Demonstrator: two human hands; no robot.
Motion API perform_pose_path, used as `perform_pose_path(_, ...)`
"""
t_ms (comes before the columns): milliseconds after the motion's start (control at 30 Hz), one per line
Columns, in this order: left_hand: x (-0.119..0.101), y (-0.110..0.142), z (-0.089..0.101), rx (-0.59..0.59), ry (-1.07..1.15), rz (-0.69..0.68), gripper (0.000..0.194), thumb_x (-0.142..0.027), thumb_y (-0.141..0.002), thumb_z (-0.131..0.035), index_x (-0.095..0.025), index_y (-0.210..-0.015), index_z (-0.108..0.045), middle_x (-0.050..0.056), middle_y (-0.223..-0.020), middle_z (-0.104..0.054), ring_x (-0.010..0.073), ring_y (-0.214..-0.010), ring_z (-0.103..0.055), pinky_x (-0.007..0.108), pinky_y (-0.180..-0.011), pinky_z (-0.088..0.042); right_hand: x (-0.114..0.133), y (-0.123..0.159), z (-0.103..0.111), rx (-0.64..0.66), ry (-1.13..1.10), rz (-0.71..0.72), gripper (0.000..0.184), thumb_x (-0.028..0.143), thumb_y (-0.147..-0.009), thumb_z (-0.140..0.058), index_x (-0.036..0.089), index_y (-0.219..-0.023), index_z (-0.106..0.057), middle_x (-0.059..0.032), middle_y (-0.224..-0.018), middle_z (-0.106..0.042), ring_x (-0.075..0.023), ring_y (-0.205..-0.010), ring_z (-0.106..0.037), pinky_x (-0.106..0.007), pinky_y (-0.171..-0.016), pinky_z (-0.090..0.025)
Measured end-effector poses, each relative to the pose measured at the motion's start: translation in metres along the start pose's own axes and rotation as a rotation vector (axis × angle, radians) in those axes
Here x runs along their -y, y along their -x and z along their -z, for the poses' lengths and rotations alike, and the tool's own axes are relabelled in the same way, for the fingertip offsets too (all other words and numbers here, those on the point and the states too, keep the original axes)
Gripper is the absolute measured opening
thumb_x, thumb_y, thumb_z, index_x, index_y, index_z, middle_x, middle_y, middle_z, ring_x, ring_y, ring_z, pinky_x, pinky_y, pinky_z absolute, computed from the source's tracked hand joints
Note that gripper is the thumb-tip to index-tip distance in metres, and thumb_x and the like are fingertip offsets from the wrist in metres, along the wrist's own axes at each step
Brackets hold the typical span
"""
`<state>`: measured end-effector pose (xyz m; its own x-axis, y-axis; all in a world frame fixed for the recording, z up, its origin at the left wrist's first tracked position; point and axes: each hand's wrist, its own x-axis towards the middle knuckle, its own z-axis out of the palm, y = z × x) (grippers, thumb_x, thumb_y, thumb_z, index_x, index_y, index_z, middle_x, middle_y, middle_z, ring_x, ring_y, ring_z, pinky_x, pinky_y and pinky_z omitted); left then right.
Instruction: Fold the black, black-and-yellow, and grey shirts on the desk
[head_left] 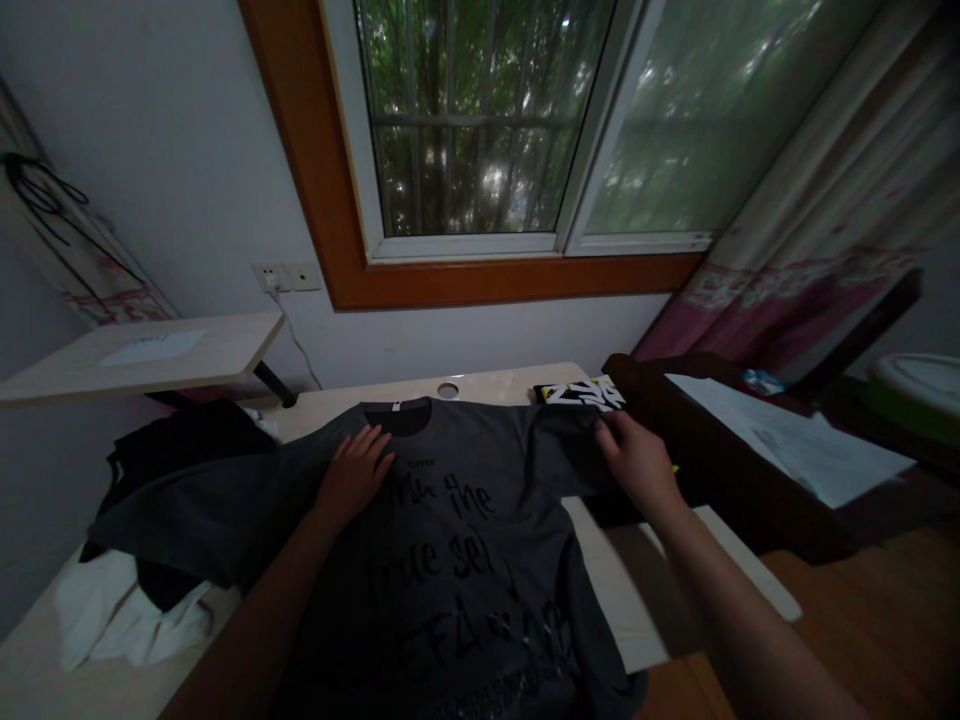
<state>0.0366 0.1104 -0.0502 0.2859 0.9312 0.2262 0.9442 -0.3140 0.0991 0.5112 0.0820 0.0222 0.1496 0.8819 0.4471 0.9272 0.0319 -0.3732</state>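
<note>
A dark grey long-sleeved shirt (450, 540) with black lettering lies spread out, its collar towards the window. My left hand (356, 470) rests flat on the chest just below the collar, fingers stretched out. At the right, my right hand (641, 460) is closed, thumb against fingers, on the upper edge of the shirt's sleeve. The other sleeve reaches left over a pile of black clothing (180, 440). White cloth (127, 615) lies beneath that pile. The shirt's lower hem is out of view.
The shirt lies on a pale table (622, 600) below a window. Black-and-white patterned cloth (581, 392) lies behind the right sleeve. A raised shelf (225, 350) stands at the left. To the right, papers (795, 440) lie on a dark brown surface (697, 450).
</note>
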Motion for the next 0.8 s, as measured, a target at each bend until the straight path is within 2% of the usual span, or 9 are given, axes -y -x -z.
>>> perform_pose_path(100,0.000,-0.001,0.000,-0.004,-0.008,-0.003,0.052,-0.048,-0.104,-0.034,-0.024,-0.145,-0.053,0.008,-0.159,-0.046,0.0272,-0.150,-0.037,0.051,-0.121,-0.031,-0.025,-0.023,0.007,-0.097,-0.065,-0.222,0.037,0.045,-0.096,-0.046,0.018,-0.112,-0.068,-0.0120,-0.092,-0.074,-0.0272,-0.082,-0.069,-0.034,-0.072,-0.050)
perform_pose_path(233,-0.002,0.000,0.002,-0.015,-0.014,0.000,0.051,-0.048,-0.104,-0.035,-0.024,-0.144,-0.055,0.008,-0.158,-0.048,0.0270,-0.149,-0.039,0.051,-0.121,-0.032,-0.056,-0.048,0.007,-0.033,-0.084,-0.346,0.035,0.038,-0.093,-0.048,0.016,-0.113,-0.068,-0.0145,-0.106,-0.073,-0.0282,-0.096,-0.068,-0.035,-0.082,-0.050)
perform_pose_path(333,-0.003,0.001,0.003,-0.017,-0.021,0.001,0.051,-0.048,-0.104,-0.035,-0.024,-0.145,-0.054,0.007,-0.158,-0.048,0.0269,-0.149,-0.039,0.051,-0.121,-0.032,-0.068,-0.054,0.001,0.046,-0.087,-0.363,0.037,0.036,-0.092,-0.050,0.014,-0.118,-0.066,-0.0158,-0.111,-0.073,-0.0286,-0.101,-0.068,-0.036,-0.086,-0.051)
perform_pose_path(467,-0.003,0.001,0.004,-0.012,-0.033,0.001,0.051,-0.047,-0.104,-0.035,-0.024,-0.145,-0.054,0.007,-0.158,-0.047,0.0273,-0.149,-0.039,0.052,-0.121,-0.032,-0.068,-0.048,-0.004,0.102,-0.110,-0.381,0.047,0.042,-0.092,-0.054,0.012,-0.128,-0.060,-0.0188,-0.116,-0.072,-0.0295,-0.104,-0.069,-0.038,-0.089,-0.052)
perform_pose_path(600,-0.003,0.000,0.004,0.001,-0.021,0.003,0.051,-0.047,-0.104,-0.036,-0.023,-0.145,-0.054,0.007,-0.158,-0.047,0.0276,-0.149,-0.038,0.052,-0.121,-0.032,-0.065,-0.033,-0.005,0.222,-0.173,-0.407,0.078,0.057,-0.082,-0.068,0.014,-0.143,-0.048,-0.0200,-0.124,-0.070,-0.0321,-0.107,-0.070,-0.041,-0.091,-0.055)
perform_pose_path(700,-0.003,0.000,0.004,-0.003,-0.020,0.005,0.050,-0.047,-0.104,-0.036,-0.024,-0.145,-0.054,0.007,-0.159,-0.047,0.0273,-0.149,-0.038,0.052,-0.121,-0.032,-0.067,-0.024,-0.004,0.265,-0.227,-0.330,0.105,0.055,-0.071,-0.080,0.018,-0.156,-0.031,-0.0204,-0.136,-0.063,-0.0338,-0.115,-0.068,-0.041,-0.093,-0.056)
perform_pose_path(800,-0.003,0.000,0.004,-0.008,-0.024,0.008,0.050,-0.046,-0.104,-0.036,-0.025,-0.145,-0.054,0.007,-0.159,-0.047,0.0272,-0.149,-0.038,0.051,-0.121,-0.033,-0.072,-0.022,0.001,0.256,-0.278,-0.285,0.109,0.050,-0.072,-0.079,0.020,-0.161,-0.021,-0.0209,-0.143,-0.058,-0.0340,-0.120,-0.066,-0.040,-0.091,-0.057)
